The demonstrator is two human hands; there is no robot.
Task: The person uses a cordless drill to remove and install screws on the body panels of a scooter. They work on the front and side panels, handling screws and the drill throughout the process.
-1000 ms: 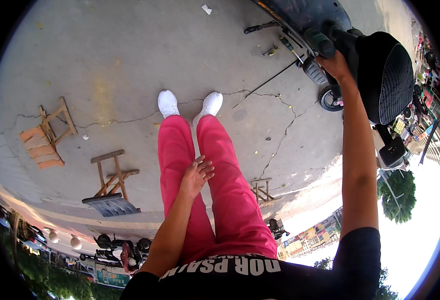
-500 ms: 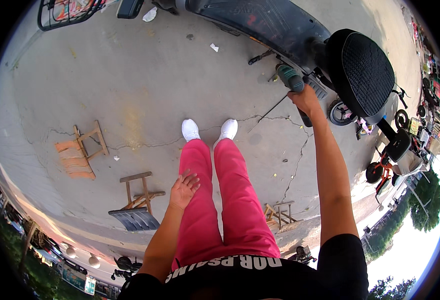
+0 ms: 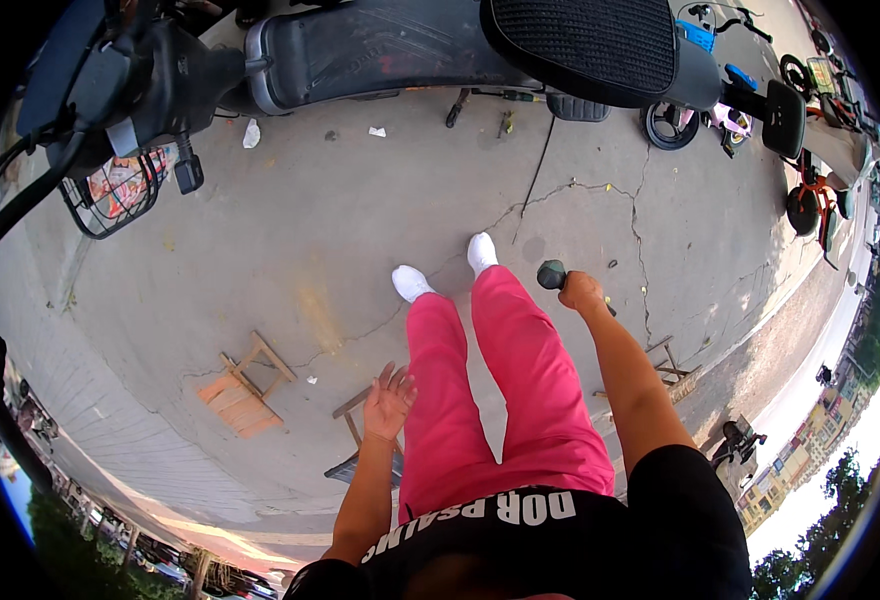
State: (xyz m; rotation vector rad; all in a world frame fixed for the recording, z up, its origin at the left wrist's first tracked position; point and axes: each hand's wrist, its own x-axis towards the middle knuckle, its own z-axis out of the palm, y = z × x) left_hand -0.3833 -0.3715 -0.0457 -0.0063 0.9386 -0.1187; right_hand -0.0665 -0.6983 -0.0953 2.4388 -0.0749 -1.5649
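Note:
My right hand [image 3: 582,292] is closed around a green and black cordless drill [image 3: 551,274], held out in front of my right thigh, above the ground. The hand hides most of the drill's handle. My left hand [image 3: 390,402] hangs beside my left thigh, palm partly up and fingers apart, with nothing in it. Ahead of me a dark electric scooter stands sideways, showing its footboard [image 3: 390,50] and black textured seat [image 3: 580,45]. The drill is well apart from the scooter.
A wire basket [image 3: 110,200] sits at the scooter's front. On the cracked concrete lie a thin dark rod [image 3: 533,180] and white scraps [image 3: 252,134]. Low folding stools [image 3: 245,390] stand left and behind me. Small bikes [image 3: 730,125] are at the far right.
My right hand has drawn the drill back from beside the scooter toward my body. The view has shifted, bringing the scooter's handlebar in at the left. My left hand stays open.

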